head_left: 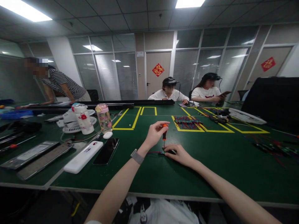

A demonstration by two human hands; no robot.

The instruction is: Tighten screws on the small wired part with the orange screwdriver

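Note:
My left hand [156,133], with a watch [137,156] on its wrist, is closed around the top of a screwdriver [164,136] with an orange and black handle. The screwdriver stands upright, its shaft pointing down at a small green circuit board [161,152] on the table. Red and blue wires run out to the left from the board. My right hand [178,154] rests low on the table, its fingers bent and pressed against the board beside the screwdriver's tip. The fingers partly cover the board, and the exact contact of the tip is too small to make out.
On the green table [144,180] lie a black phone [106,151] and a white power bank [83,157] to the left. Behind them stand a pink-lidded bottle [104,118] and a white bottle [83,119]. Wired boards [188,122] are piled inside yellow tape ahead. Several people are around the table.

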